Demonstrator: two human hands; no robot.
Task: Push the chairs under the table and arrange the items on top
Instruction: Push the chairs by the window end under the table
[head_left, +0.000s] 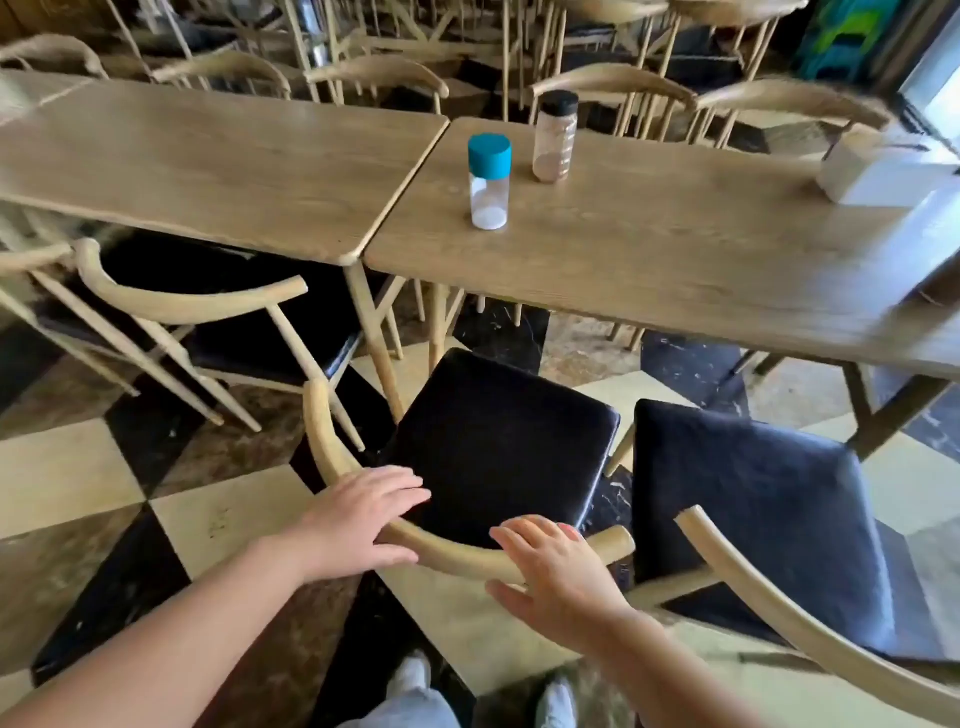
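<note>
A wooden chair with a black seat (498, 447) stands pulled out in front of the right-hand wooden table (649, 260). My left hand (363, 519) and my right hand (556, 566) rest over its curved backrest (457, 558), fingers spread and not wrapped around it. A second black-seated chair (753, 519) stands pulled out to its right. On the table stand a clear jar with a teal lid (489, 182) holding white powder, a clear jar with a black lid (555, 136) holding brown powder, and a white box (878, 166) at the far right.
A second table (208, 156) adjoins on the left, with a chair (218, 317) partly under it. More wooden chairs line the far side. The floor is chequered tile. My shoes (415, 675) show at the bottom edge.
</note>
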